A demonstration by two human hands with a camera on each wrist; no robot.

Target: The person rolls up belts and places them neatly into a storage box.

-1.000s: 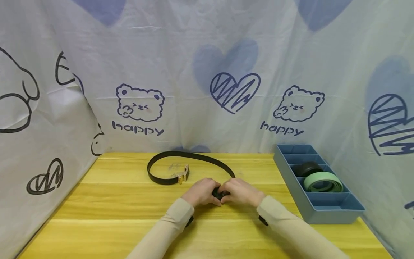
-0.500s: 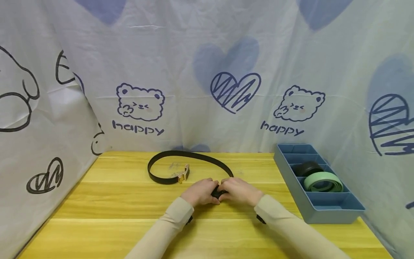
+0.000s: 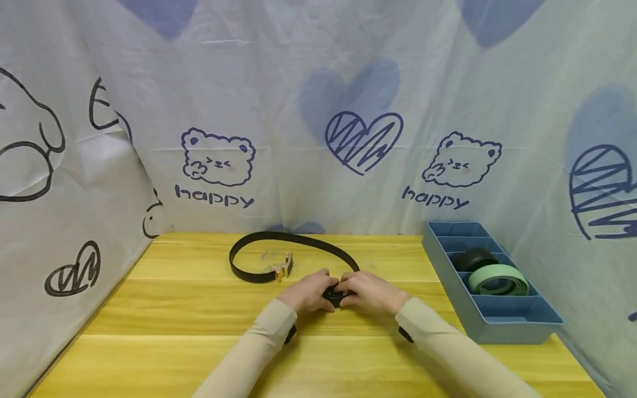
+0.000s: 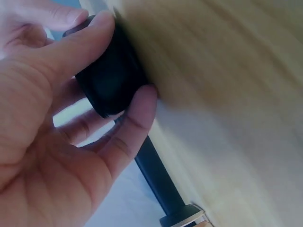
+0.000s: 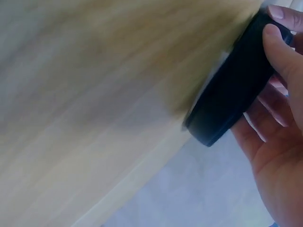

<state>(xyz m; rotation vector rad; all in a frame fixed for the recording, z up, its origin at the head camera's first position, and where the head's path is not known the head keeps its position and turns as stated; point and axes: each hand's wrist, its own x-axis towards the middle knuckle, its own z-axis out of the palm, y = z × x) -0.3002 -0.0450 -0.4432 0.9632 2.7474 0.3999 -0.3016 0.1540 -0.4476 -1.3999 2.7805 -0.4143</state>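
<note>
A black belt (image 3: 293,237) stands on its edge on the table in the head view, its outer part curving left in a loose loop that ends in a gold buckle (image 3: 283,269). Its other end is wound into a tight coil (image 3: 333,297) between both hands. My left hand (image 3: 307,293) pinches the coil's left side; in the left wrist view thumb and fingers curl about the coil (image 4: 111,78). From the right, my right hand (image 3: 372,293) grips the same coil (image 5: 232,90) with thumb and fingers. The hands partly hide the coil.
A blue-grey divided box (image 3: 507,332) stands on the right of the wooden table (image 3: 174,315). A black rolled belt (image 3: 475,258) and a green rolled belt (image 3: 499,279) lie in its compartments. A printed white cloth (image 3: 288,182) hangs behind and at both sides.
The coil and both hands have shifted very slightly left along the strap, and the fingers have changed their hold a little. The loop and buckle stay nearly where they were.
</note>
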